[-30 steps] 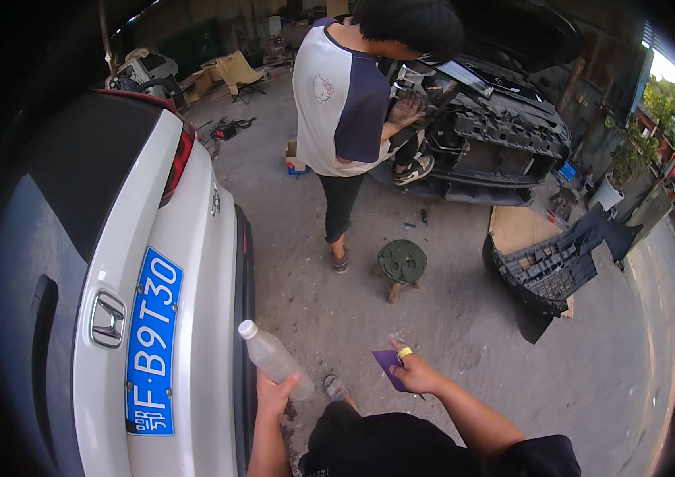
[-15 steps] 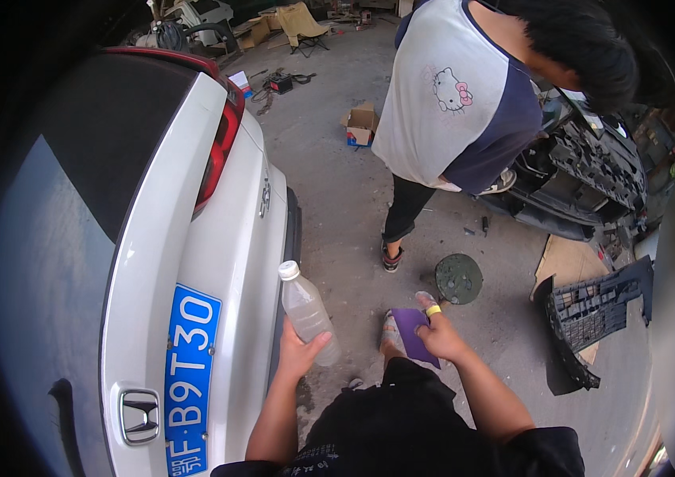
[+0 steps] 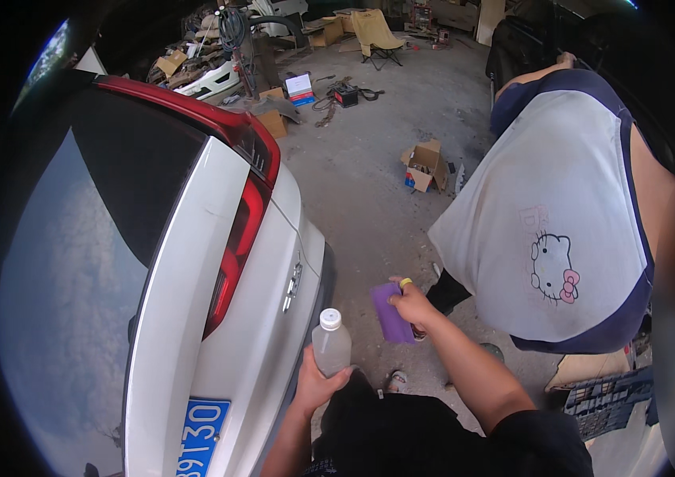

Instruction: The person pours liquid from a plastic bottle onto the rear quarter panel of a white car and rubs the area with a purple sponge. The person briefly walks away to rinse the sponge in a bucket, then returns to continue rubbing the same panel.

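Note:
A clear plastic bottle with a white cap (image 3: 332,343) stands nearly upright in my left hand (image 3: 318,386), whose fingers are wrapped round its lower part. The bottle is beside the rear of a white car (image 3: 266,262). My right hand (image 3: 414,307) grips a flat purple sheet (image 3: 390,319), pinched at its right side and held out over the floor. What the sheet is made of, I cannot tell. A yellow band is around one finger of that hand.
A co-worker in a white and navy shirt (image 3: 564,222) bends over close on my right. Ahead on the concrete floor are an open cardboard box (image 3: 426,164), a black and red device with cables (image 3: 346,95) and a tan folding chair (image 3: 377,36). A dark car part (image 3: 611,401) lies at the lower right.
My view has shifted forward along the car. The co-worker is now nearer on my right, with one arm reaching forward. Both hands keep their hold; the purple sheet has turned.

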Motion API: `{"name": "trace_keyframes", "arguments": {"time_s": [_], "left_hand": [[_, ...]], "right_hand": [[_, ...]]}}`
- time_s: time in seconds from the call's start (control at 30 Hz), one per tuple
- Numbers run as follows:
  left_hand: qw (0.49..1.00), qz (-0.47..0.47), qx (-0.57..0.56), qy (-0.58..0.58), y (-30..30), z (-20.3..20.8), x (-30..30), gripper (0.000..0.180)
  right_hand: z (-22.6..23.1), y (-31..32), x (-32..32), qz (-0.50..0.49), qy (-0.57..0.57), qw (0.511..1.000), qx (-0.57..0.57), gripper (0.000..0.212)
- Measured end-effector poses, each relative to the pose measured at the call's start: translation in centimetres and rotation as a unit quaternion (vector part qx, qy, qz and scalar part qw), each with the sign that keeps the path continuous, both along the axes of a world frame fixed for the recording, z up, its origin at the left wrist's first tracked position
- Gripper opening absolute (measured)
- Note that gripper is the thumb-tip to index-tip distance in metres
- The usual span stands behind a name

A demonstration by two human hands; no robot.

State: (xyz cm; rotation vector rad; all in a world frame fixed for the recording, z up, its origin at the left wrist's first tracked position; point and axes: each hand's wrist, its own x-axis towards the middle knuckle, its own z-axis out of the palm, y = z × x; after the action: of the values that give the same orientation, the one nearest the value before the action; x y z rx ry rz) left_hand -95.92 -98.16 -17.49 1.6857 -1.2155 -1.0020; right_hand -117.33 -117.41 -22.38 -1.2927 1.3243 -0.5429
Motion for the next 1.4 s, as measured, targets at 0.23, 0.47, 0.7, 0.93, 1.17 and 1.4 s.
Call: {"name": "trace_keyframes", "arguments": {"time_s": [0.23,0.47,0.7,0.93,1.17,1.4], "left_hand": [[0.996,0.024,-0.061,0.054,-10.5,-2.8,1.1,0.075],[1.0,-0.002,-0.018,0.02,-21.0,1.1,3.5,0.087],[0.999,0.011,-0.025,0.042,-32.2,1.8,4.4,0.086],[0.991,0.1,0.002,0.094,-49.2,-1.5,4.1,0.083],[0.969,0.202,-0.038,0.135,-67.0,-1.9,5.6,0.077],[0.956,0.158,-0.093,0.23,-81.5,0.6,11.4,0.081]], "right_hand": [[-3.9,-16.8,5.8,-0.059,0.158,0.986,-0.013,0.045],[-3.0,-29.9,6.1,0.03,0.268,0.963,-0.019,0.048],[-1.0,-43.5,7.4,-0.01,0.272,0.962,0.005,0.052],[-2.1,-64.9,8.1,0.046,0.013,0.999,-0.02,0.055],[5.3,-79.9,12.1,0.117,-0.132,0.984,-0.029,0.06],[10.1,-88.7,18.9,0.229,-0.157,0.96,-0.025,0.059]]}}
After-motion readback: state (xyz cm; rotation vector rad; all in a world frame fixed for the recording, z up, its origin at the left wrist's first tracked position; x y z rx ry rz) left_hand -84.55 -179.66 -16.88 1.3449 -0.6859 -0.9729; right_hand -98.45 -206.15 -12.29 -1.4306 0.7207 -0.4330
